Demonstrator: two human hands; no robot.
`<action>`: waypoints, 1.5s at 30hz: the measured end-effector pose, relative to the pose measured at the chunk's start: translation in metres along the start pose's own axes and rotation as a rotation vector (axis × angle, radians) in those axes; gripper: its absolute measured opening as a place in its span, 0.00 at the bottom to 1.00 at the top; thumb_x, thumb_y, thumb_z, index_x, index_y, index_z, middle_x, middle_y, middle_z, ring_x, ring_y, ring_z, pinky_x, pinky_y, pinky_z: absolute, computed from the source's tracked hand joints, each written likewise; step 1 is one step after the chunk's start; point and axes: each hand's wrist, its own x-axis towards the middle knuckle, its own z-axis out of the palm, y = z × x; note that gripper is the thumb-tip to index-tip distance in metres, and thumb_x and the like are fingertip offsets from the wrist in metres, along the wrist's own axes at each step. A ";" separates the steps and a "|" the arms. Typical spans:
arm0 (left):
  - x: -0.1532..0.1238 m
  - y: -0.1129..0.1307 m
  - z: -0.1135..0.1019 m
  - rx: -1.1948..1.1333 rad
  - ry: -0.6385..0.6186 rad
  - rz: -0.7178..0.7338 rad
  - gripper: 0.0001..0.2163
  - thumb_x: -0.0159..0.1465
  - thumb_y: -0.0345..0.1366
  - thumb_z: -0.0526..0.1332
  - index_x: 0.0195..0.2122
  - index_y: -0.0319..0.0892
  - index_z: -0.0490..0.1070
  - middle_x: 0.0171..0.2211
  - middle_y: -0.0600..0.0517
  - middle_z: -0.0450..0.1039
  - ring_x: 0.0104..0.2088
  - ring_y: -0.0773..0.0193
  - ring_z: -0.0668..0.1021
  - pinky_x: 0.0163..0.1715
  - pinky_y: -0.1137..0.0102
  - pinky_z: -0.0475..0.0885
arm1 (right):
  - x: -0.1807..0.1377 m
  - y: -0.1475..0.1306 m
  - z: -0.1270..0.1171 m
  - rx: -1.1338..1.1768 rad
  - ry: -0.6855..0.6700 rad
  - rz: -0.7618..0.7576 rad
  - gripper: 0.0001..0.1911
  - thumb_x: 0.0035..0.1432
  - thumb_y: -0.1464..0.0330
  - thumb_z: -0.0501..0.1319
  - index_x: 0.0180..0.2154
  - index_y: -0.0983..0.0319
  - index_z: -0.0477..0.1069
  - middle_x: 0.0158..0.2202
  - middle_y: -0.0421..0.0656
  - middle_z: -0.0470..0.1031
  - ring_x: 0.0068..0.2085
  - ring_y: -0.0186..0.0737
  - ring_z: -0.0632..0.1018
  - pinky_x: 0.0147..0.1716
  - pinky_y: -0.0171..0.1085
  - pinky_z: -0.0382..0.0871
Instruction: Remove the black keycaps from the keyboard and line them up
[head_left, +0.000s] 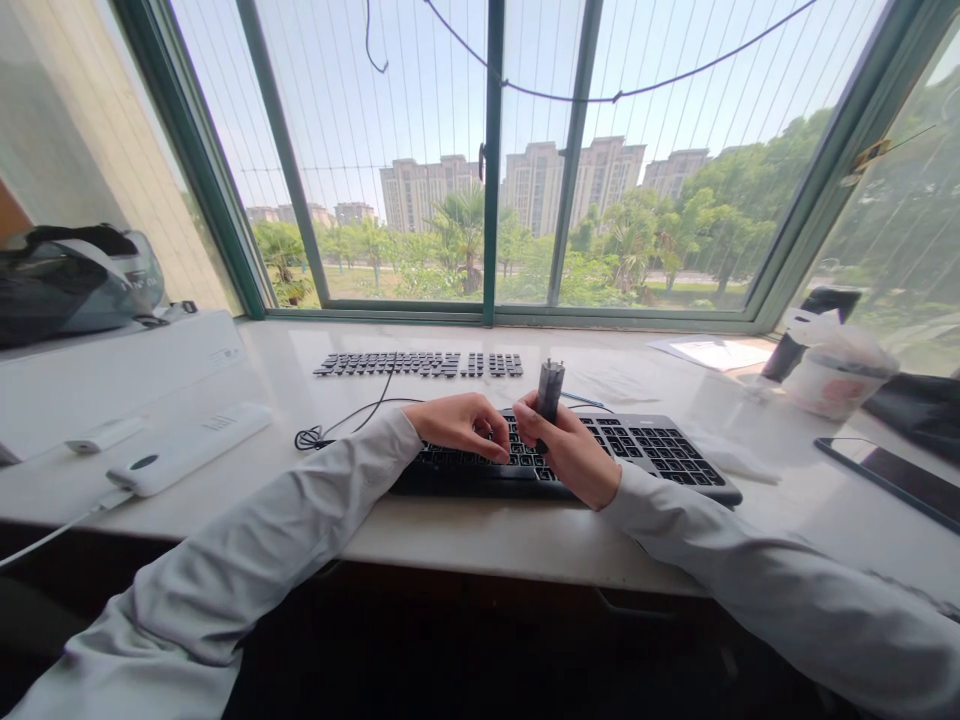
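A black keyboard (465, 484) lies on the white desktop, its key area showing dark sockets with pale outlines, without caps. My left hand (463, 424) is low over its left half, fingers loosely bent and thumb apart from them; nothing shows in it. Upright in my right hand (576, 448) is a dark grey, stick-like tool (550, 388) with small prongs at its top. The fingers and thumb are wrapped around it, above the middle of the keyboard. What its lower end touches I cannot make out.
Loose black keycaps (390, 364) lie in rows behind the keyboard, with a black cable (315, 436) nearby. A white power strip (187, 450) is at left. To the right are a phone (892, 475), a white tub (836, 380) and papers (712, 351). Windows stand behind.
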 end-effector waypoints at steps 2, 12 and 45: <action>-0.001 -0.004 -0.002 -0.020 -0.001 -0.012 0.15 0.60 0.46 0.65 0.33 0.38 0.80 0.26 0.52 0.75 0.25 0.71 0.68 0.26 0.75 0.61 | 0.004 0.002 0.001 -0.007 -0.014 0.002 0.19 0.58 0.53 0.61 0.28 0.60 0.63 0.24 0.35 0.59 0.28 0.33 0.60 0.32 0.36 0.54; -0.007 -0.004 -0.010 -0.029 -0.015 -0.027 0.15 0.59 0.46 0.66 0.32 0.37 0.80 0.24 0.53 0.74 0.24 0.72 0.68 0.25 0.76 0.61 | 0.014 0.006 0.001 0.026 -0.102 0.026 0.20 0.57 0.51 0.61 0.27 0.60 0.63 0.23 0.35 0.59 0.27 0.33 0.60 0.30 0.36 0.54; -0.001 0.003 0.001 0.003 0.022 -0.035 0.14 0.61 0.45 0.64 0.34 0.37 0.80 0.28 0.51 0.77 0.27 0.70 0.71 0.27 0.75 0.62 | 0.000 0.002 0.009 -0.047 0.192 0.060 0.20 0.55 0.50 0.62 0.29 0.59 0.64 0.21 0.35 0.60 0.25 0.34 0.62 0.27 0.37 0.57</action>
